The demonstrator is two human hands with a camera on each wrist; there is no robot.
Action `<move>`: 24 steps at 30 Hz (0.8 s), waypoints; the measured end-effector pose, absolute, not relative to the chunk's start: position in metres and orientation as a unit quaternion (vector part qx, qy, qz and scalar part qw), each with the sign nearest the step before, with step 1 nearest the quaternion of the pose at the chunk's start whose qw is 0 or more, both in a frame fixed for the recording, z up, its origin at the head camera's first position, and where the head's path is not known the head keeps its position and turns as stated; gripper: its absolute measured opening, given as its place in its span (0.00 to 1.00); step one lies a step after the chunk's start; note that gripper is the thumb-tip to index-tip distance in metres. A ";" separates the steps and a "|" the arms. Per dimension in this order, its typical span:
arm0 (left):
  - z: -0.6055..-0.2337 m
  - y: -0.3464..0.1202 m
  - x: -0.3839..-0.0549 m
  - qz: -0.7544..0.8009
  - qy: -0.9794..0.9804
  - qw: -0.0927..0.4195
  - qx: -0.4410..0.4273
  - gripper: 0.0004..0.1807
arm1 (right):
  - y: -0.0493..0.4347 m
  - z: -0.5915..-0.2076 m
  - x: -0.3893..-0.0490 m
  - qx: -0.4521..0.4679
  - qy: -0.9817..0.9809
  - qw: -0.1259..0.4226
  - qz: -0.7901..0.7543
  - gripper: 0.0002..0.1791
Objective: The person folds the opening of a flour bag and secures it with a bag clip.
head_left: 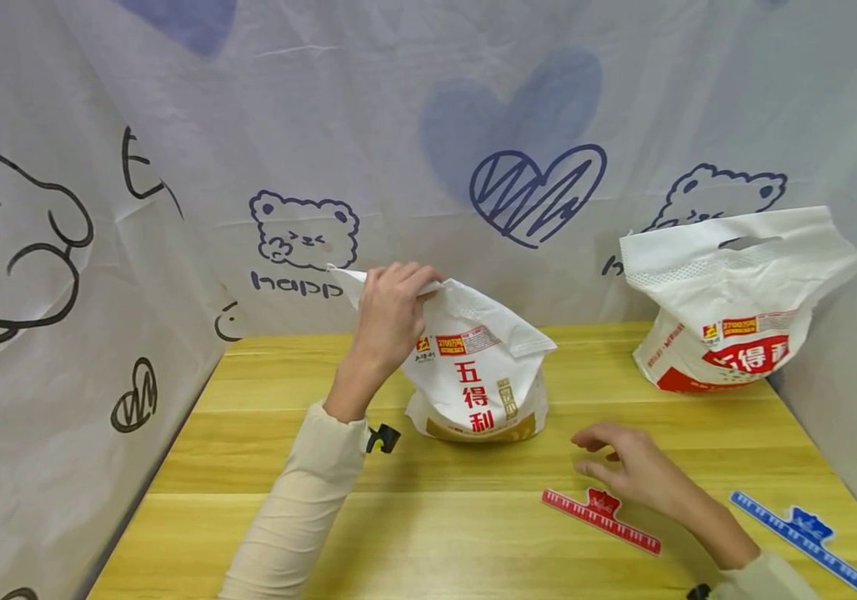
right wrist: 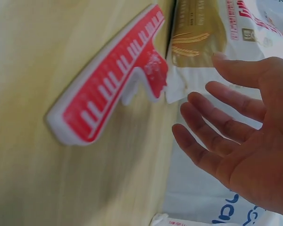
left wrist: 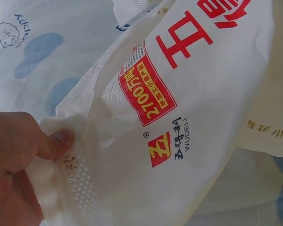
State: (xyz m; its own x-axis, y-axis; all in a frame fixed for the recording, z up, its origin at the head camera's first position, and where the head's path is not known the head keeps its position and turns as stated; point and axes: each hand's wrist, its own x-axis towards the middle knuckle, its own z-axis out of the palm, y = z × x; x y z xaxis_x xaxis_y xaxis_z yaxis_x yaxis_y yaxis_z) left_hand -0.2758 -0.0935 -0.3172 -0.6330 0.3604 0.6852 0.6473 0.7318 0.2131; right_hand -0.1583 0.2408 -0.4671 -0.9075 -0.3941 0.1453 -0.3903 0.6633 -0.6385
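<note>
Two sleeves (head_left: 286, 508) are being held forward: by the left hand (head_left: 393, 312) the middle bag (head_left: 484, 358), standing on the table (head_left: 466, 542), is being pinched at its top, while the right hand (head_left: 634, 467) is being held beside the red clip (head_left: 601, 522), its fingers loosely bent and slightly apart. Two bags are being seen, the other bag (head_left: 729, 304) standing at back right, and two clips, the blue clip (head_left: 804, 543) lying at front right.

Pale, creased cloth (head_left: 398, 208) printed with hearts (head_left: 538, 196) and bears (head_left: 304, 231) hangs behind and at both sides of a yellow wood-grain table (head_left: 203, 517).
</note>
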 end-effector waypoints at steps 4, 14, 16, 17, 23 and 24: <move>-0.318 -0.094 -0.276 -0.225 -0.875 0.320 -0.286 0.11 | 0.244 -0.473 -0.156 -0.222 0.911 0.021 -0.346 0.18; -0.318 -0.094 -0.274 -0.228 -0.876 0.315 -0.286 0.11 | 0.248 -0.483 -0.145 -0.223 0.908 0.070 -0.347 0.16; -0.318 -0.094 -0.274 -0.227 -0.875 0.317 -0.287 0.10 | 0.248 -0.484 -0.144 -0.222 0.910 0.072 -0.343 0.15; -0.318 -0.094 -0.274 -0.226 -0.875 0.318 -0.287 0.10 | 0.248 -0.485 -0.144 -0.221 0.911 0.073 -0.340 0.14; -0.318 -0.094 -0.274 -0.226 -0.876 0.315 -0.287 0.10 | 0.251 -0.488 -0.140 -0.230 0.916 0.079 -0.321 0.13; -0.318 -0.094 -0.274 -0.227 -0.877 0.313 -0.286 0.10 | 0.252 -0.488 -0.140 -0.231 0.916 0.078 -0.318 0.13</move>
State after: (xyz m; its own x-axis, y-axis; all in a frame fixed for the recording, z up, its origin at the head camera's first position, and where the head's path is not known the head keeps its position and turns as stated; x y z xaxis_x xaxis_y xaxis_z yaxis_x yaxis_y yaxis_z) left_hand -0.2738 -0.0935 -0.3183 -0.6400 0.3597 0.6790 0.6442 0.7328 0.2190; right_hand -0.1397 0.2516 -0.4884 -0.8807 -0.4736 0.0043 -0.3744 0.6907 -0.6187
